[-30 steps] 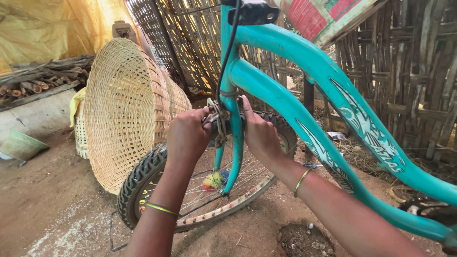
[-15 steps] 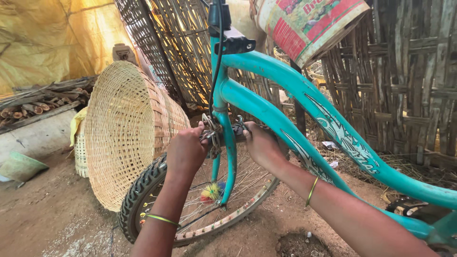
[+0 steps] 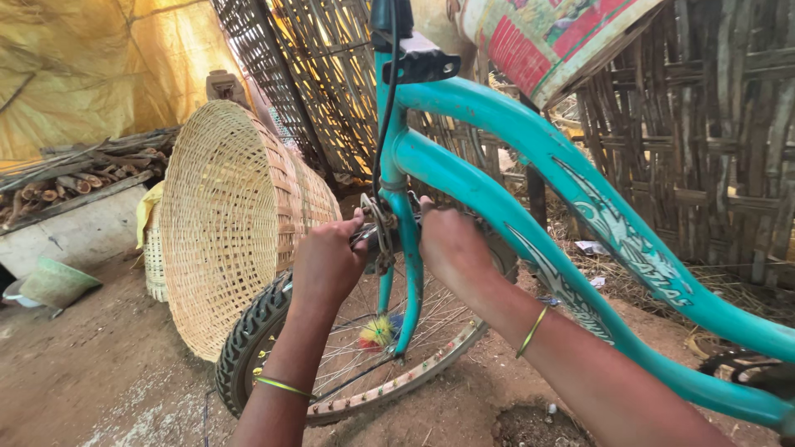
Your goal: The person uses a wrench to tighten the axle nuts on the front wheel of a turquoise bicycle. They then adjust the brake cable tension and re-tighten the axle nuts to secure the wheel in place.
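**Two hands at the front brake of a teal bicycle**

The teal-painted steel bicycle frame [image 3: 530, 141] runs from the top centre down to the lower right, and serves as the landmark here. At the crown of its teal front fork [image 3: 407, 273] sits the small grey metal brake caliper [image 3: 379, 236], directly above the black knobby front tyre [image 3: 248, 348] with its silver spoked rim [image 3: 397, 385].

The left hand [image 3: 327, 261] is on the left side of the fork, fingers curled together and closed on the caliper's left arm; a thin yellow-green bangle [image 3: 281, 385] circles its wrist. The right hand [image 3: 451, 244] is on the right side of the fork, pressed against the caliper's other side; its fingers are hidden behind the fork, so whether they grip anything cannot be told. A thin gold bangle [image 3: 531, 331] sits on its forearm, below the frame's down tube.

A black brake cable [image 3: 386, 108] drops along the head tube to the caliper. A yellow and red tufted spoke ornament [image 3: 377, 331] hangs near the hub, beside the lower fork leg. Left of the frame, a large conical woven cane basket [image 3: 232, 223] lies on its side against the tyre. Behind the frame stand a split-bamboo lattice wall [image 3: 704, 141] and, further left, a yellow tarpaulin sheet [image 3: 99, 66].
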